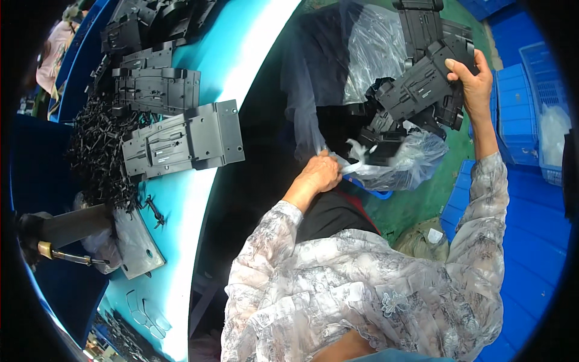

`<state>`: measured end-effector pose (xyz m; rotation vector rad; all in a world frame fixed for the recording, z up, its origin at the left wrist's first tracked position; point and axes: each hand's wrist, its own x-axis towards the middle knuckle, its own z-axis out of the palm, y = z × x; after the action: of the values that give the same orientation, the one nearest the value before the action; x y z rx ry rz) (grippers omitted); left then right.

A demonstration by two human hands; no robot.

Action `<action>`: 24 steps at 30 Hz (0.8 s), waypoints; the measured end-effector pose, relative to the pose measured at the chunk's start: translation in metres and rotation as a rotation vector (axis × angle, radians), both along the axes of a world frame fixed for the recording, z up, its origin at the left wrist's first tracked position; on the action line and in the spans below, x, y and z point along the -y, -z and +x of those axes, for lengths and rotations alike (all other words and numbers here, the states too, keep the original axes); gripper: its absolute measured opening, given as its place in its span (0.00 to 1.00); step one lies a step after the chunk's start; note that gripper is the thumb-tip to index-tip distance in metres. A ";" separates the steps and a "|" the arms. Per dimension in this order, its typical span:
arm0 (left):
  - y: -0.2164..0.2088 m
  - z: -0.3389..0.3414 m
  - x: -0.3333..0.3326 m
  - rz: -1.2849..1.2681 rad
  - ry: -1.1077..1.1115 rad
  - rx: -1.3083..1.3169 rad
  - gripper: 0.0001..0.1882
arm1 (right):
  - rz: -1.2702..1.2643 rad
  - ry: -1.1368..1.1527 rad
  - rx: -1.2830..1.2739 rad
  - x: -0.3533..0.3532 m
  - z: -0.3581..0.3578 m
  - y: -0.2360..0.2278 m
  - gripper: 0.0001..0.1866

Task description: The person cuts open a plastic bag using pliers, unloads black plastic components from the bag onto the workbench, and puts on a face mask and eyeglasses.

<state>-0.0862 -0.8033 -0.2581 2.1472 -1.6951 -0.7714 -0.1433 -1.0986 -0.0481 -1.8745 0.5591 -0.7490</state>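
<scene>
My right hand point(476, 84), thumb on top, grips the end of a black molded plastic part point(416, 84) over a clear plastic bag point(416, 166). Several more black parts point(419, 27) lie heaped in and around that bag, partly under the held one. Lower and to the left, my left hand point(321, 172) is closed on the bag's gathered edge. Part of a blue container rim point(380, 194) shows beneath the bag; the rest is hidden.
On the light-blue table point(181, 241) at left lie black plastic parts point(184, 142), a pile of small black pieces point(99, 151), a metal plate point(142, 250) and eyeglasses point(148, 317). Blue crates point(515, 102) stand at right. A greenish sack point(422, 238) sits on the green floor.
</scene>
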 end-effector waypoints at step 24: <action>0.000 -0.002 0.003 -0.038 -0.047 -0.073 0.15 | 0.202 -0.151 0.344 -0.023 0.115 -0.058 0.28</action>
<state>-0.0879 -0.8058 -0.2583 2.0995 -1.6043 -0.7877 -0.0279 -1.0760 0.0097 -1.5390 0.2607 -0.8576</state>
